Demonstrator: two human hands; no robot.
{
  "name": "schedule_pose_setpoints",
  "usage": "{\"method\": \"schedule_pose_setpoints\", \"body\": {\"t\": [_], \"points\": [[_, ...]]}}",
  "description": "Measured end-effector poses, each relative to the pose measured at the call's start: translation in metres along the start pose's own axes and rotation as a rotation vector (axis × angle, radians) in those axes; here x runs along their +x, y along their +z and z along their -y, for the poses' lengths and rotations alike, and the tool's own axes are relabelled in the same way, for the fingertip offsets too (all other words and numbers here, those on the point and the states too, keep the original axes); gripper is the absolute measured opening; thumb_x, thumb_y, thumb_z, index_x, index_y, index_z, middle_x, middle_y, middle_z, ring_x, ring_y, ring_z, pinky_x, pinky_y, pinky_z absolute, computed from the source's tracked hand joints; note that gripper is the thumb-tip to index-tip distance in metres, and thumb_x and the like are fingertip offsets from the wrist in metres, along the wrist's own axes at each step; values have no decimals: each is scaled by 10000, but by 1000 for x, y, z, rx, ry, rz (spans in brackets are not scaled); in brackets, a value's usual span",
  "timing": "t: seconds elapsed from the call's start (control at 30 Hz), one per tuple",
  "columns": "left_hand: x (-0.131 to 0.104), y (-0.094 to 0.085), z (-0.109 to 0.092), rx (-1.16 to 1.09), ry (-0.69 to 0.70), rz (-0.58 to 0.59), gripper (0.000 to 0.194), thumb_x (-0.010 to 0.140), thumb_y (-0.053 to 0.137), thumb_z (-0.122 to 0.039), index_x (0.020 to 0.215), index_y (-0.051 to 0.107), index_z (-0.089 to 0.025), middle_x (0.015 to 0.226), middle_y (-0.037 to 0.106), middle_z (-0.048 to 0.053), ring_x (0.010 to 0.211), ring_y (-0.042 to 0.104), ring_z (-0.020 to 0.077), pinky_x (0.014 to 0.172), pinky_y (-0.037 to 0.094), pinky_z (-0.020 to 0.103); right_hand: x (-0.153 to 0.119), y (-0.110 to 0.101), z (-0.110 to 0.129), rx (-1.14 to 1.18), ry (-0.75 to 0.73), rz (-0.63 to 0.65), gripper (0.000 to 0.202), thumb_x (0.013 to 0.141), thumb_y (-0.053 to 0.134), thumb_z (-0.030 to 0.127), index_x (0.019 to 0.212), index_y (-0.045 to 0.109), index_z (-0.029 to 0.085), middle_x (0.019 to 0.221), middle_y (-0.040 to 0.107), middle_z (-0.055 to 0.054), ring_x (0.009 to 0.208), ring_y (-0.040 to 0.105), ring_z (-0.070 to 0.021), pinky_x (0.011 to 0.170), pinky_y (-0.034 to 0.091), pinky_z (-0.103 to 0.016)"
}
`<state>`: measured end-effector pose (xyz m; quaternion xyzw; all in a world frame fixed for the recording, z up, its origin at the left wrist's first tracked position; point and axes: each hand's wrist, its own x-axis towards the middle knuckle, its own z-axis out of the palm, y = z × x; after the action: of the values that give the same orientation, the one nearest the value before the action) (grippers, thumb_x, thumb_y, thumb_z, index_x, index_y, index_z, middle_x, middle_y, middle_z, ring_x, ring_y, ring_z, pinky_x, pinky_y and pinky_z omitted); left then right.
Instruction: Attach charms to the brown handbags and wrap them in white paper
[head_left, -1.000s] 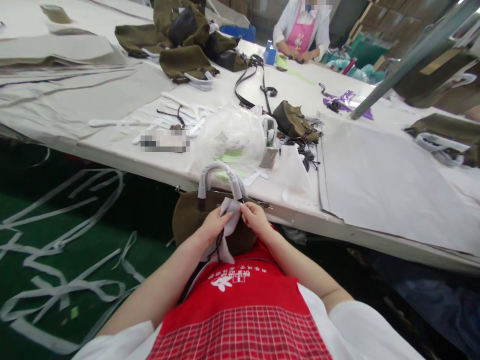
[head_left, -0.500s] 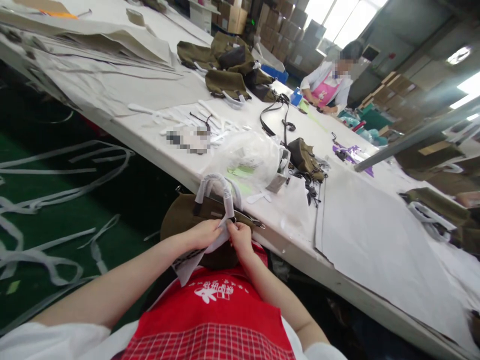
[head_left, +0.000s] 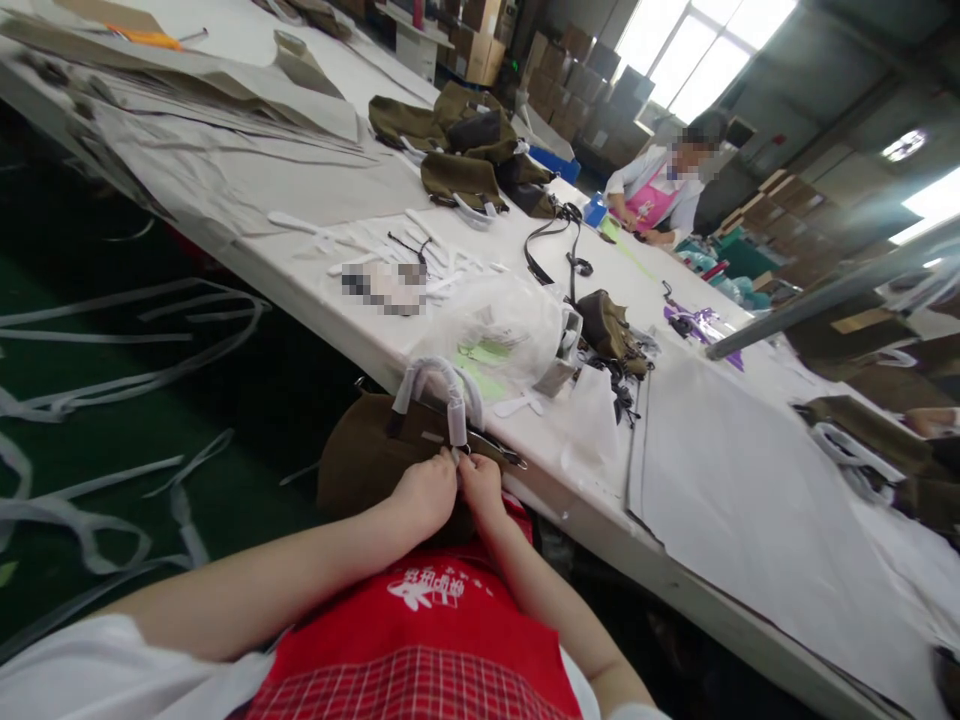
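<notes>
An olive-brown bag (head_left: 349,455) rests upright against the table edge in front of me. Its arched handle (head_left: 433,372) is wrapped in white material, and a dark base with a metal ring shows at the handle's near end. My left hand (head_left: 426,492) is closed, back upward, pinching a small bit of white strip (head_left: 455,455) just below that end. Right beside it, my right hand (head_left: 481,486) is closed with thumb and fingertips at the handle's base. The fingertips of both hands meet there and partly hide what lies between them. A zip runs along the bag's top.
Over the table edge (head_left: 600,500) lie a clear plastic bag (head_left: 510,325), white strips, black straps (head_left: 547,245) and a small olive pouch (head_left: 607,325). Several olive bags (head_left: 457,150) are piled farther back. A co-worker (head_left: 652,190) stands across the table. A metal pole (head_left: 780,315) slants at right.
The long white strip that hung below my left hand is out of sight. My left hand has turned back-upward and moved in against the right. The wrapping sits closer round the handle's end.
</notes>
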<state>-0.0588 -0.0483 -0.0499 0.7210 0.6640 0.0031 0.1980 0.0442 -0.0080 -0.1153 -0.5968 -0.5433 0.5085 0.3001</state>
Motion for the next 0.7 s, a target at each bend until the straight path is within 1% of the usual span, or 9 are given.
{"method": "schedule_pose_setpoints", "body": {"t": [0.1, 0.17, 0.27, 0.33, 0.4, 0.5, 0.6, 0.67, 0.7], "points": [[0, -1, -5, -34, -49, -3, 404, 888, 348, -45, 1229, 556, 22, 1050, 654, 276, 937, 677, 310, 764, 541, 374, -2, -5, 4, -13, -54, 18, 409, 785, 493, 525, 530, 454, 207, 473, 422, 34, 466, 353, -109, 432, 285, -235], [0, -3, -7, -89, -61, 4, 396, 881, 352, -38, 1205, 573, 15, 1051, 656, 276, 952, 672, 316, 794, 532, 392, -2, -9, 6, -29, -84, 29, 413, 772, 539, 534, 536, 464, 204, 493, 435, 34, 496, 365, -113, 450, 288, -234], [0, -7, -1, -219, -60, 17, 387, 866, 409, -68, 1210, 570, 6, 1112, 639, 285, 1027, 642, 338, 870, 496, 429, -2, -13, 6, -39, -88, 52, 390, 747, 602, 519, 555, 485, 200, 495, 441, 42, 490, 370, -108, 445, 274, -229], [3, -10, 11, -339, -52, 30, 346, 888, 453, -177, 1167, 599, -32, 1140, 637, 264, 1067, 619, 349, 920, 462, 452, -2, -16, 5, -17, -69, 86, 389, 783, 561, 536, 594, 491, 203, 478, 438, 49, 448, 382, -106, 421, 275, -227], [7, -11, 27, -482, -60, 67, 341, 909, 458, -325, 1053, 645, -79, 1088, 669, 219, 1048, 624, 341, 921, 458, 446, -2, -17, 4, 24, -41, 124, 396, 813, 508, 569, 646, 489, 210, 459, 429, 59, 400, 387, -105, 394, 281, -226], [13, -9, 47, -719, -98, 171, 461, 910, 408, -478, 934, 664, -95, 951, 714, 176, 910, 673, 301, 786, 513, 386, -2, -14, 3, 80, -10, 162, 408, 823, 473, 606, 694, 478, 219, 451, 414, 74, 365, 380, -99, 372, 291, -221], [14, -2, 52, -916, -69, 269, 600, 863, 422, -618, 959, 676, -83, 901, 735, 165, 804, 698, 272, 687, 527, 348, -6, -11, 4, 96, -4, 179, 409, 821, 493, 607, 684, 483, 222, 453, 423, 75, 361, 388, -95, 366, 296, -213], [12, 4, 50, -1101, -70, 309, 658, 770, 526, -697, 946, 692, -85, 867, 742, 159, 762, 698, 267, 673, 521, 347, -9, -13, 8, 85, -4, 181, 405, 819, 527, 593, 665, 508, 218, 443, 448, 68, 348, 403, -98, 356, 293, -214], [12, 7, 50, -1243, -106, 323, 662, 701, 615, -702, 925, 700, -84, 840, 742, 155, 739, 693, 267, 664, 511, 345, -9, -17, 11, 66, -2, 199, 404, 817, 548, 583, 654, 532, 214, 434, 468, 60, 337, 413, -102, 351, 291, -217]]}}
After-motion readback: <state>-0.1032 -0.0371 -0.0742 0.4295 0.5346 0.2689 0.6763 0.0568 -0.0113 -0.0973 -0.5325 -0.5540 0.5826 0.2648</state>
